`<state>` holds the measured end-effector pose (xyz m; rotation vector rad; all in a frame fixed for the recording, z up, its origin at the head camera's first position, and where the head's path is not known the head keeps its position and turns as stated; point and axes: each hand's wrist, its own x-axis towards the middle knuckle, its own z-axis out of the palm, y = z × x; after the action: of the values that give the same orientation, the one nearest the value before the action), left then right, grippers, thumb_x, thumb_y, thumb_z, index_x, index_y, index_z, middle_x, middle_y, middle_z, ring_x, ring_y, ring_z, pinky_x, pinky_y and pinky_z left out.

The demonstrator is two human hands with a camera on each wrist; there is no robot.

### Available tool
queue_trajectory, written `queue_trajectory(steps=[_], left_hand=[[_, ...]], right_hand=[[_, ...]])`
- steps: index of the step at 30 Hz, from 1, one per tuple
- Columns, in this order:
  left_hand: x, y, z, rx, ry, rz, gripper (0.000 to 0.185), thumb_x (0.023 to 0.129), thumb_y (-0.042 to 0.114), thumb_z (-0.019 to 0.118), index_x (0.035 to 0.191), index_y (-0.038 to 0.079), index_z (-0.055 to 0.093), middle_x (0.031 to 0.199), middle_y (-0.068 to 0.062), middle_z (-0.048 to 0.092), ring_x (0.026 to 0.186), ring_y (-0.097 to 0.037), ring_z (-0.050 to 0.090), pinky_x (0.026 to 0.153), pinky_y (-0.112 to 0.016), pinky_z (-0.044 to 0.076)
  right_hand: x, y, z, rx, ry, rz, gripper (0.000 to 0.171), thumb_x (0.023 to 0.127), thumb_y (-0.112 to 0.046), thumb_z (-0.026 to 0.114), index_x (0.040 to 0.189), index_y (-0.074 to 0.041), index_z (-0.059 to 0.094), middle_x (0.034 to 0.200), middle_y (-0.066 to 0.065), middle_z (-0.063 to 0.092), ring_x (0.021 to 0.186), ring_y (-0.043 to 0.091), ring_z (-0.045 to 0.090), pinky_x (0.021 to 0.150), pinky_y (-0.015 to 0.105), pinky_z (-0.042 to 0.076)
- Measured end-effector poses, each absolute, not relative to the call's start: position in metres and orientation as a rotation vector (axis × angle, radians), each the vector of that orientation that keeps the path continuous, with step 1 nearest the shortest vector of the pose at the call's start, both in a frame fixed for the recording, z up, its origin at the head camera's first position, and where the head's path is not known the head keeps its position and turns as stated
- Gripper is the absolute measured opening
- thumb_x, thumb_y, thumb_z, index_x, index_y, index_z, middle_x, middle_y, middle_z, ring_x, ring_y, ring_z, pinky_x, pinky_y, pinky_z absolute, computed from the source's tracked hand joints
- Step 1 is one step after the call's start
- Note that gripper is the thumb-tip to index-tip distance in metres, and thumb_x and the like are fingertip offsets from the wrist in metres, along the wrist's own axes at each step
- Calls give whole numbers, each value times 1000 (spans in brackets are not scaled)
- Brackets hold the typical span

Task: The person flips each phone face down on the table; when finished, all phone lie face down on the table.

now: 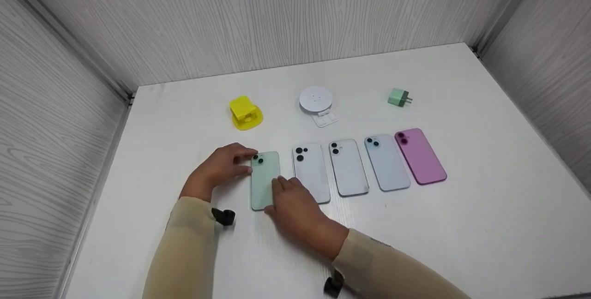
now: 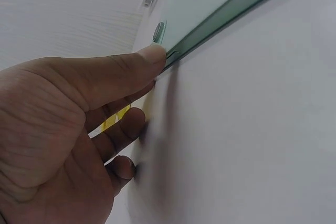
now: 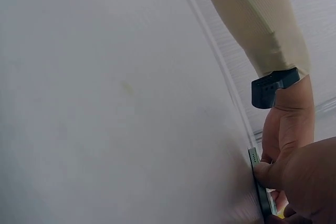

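Note:
A mint-green phone [image 1: 264,176] lies face down on the white table [image 1: 461,225], leftmost in a row of phones. My left hand [image 1: 226,163] holds its upper left corner; the thumb [image 2: 149,56] presses the phone's side edge [image 2: 210,24], with the other fingers curled against the table. My right hand [image 1: 293,202] grips the phone's lower right end. In the right wrist view its thumb [image 3: 273,174] sits on the bottom edge of the phone [image 3: 261,192], with the left hand [image 3: 286,129] behind.
Right of the green phone lie a white phone [image 1: 311,174], a pale phone [image 1: 348,167], a light blue phone [image 1: 387,163] and a pink phone [image 1: 420,156]. Behind them stand a yellow holder [image 1: 245,112], a round white stand [image 1: 316,103] and a green plug [image 1: 399,98]. Grey panels wall three sides.

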<state>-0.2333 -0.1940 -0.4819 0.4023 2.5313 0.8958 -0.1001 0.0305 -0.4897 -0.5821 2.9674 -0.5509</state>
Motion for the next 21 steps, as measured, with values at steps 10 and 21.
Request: queue_trajectory(steps=[10, 21], left_hand=[[-233, -195, -483, 432, 2555, 894, 51, 102, 14, 76, 152, 18, 66, 141, -10, 66, 128, -32, 56, 120, -53, 45], [-215, -179, -491, 272, 2733, 856, 54, 110, 24, 65, 161, 14, 53, 156, -12, 55, 143, -32, 52, 128, -54, 40]], right_hand=[[-102, 31, -492, -596, 2952, -540, 69, 108, -39, 69, 156, 8, 51, 155, 24, 60, 138, 35, 60, 117, 41, 52], [-106, 53, -493, -672, 2960, -627, 64, 110, -40, 63, 157, 2, 53, 161, 19, 56, 146, 32, 56, 121, 42, 48]])
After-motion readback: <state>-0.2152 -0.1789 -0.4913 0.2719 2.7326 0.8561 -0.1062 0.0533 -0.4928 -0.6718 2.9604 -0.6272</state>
